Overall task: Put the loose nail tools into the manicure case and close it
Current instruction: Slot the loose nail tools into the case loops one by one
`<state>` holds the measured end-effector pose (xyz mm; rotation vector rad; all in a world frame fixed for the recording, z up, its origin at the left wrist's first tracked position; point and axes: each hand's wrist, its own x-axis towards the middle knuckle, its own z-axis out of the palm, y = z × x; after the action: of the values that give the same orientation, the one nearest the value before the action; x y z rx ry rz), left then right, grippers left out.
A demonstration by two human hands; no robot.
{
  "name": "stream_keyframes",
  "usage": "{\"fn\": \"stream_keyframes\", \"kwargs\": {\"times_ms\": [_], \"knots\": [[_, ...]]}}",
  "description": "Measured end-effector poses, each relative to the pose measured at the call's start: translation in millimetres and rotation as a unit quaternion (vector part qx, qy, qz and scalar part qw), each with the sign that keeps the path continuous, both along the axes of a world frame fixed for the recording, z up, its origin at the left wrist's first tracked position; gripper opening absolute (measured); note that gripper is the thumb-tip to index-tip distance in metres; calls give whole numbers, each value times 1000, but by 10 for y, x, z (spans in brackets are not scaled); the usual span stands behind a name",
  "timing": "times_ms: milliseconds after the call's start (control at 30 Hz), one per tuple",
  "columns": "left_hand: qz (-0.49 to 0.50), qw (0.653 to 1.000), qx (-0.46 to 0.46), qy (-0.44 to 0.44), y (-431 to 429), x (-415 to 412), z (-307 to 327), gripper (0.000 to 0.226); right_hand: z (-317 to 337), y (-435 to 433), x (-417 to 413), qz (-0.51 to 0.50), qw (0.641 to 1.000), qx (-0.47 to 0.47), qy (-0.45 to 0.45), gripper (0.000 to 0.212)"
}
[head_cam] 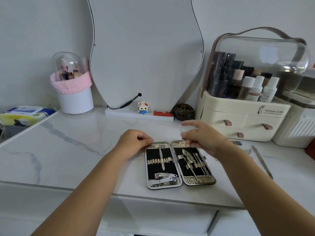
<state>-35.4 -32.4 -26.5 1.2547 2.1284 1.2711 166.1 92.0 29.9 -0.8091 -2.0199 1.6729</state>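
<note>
Inside open case (164,187): clippers (164,179), file (161,157).

A: Case finish?
B: Manicure case (176,169): matt black lining, glossy embossed metallic trim. Clippers (164,179): polished metal.
A: Surroundings?
B: Tabletop (76,150): glossy, smooth, marble-veined. Organizer lid (264,53): clear glossy plastic.

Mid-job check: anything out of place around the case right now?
Yes. Two tools lie outside the open manicure case, on the table to its right: a small nail clipper beside the cream organizer and a long slim metal tool lying at a slant. Nothing looks spilled or damaged.
</note>
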Motion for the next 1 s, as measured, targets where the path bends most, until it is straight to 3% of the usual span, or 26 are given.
{"fn": "stream_keyframes", "kwargs": {"times_ms": [167, 500, 733, 1000], "knots": [[12, 1000, 24, -9, -23, 36, 23, 5, -95, -350, -519, 50, 999, -11, 18, 38], [9, 1000, 27, -7, -21, -10, 8, 8, -205, -288, -822, 48, 994, 35, -93, 17], [45, 998, 26, 26, -14, -20, -4, 23, -154, -257, -851, 87, 986, 62, -129, 6], [6, 994, -14, 105, -174, -23, -9, 10, -249, -319, -814, 73, 976, 170, -114, 13]]}}
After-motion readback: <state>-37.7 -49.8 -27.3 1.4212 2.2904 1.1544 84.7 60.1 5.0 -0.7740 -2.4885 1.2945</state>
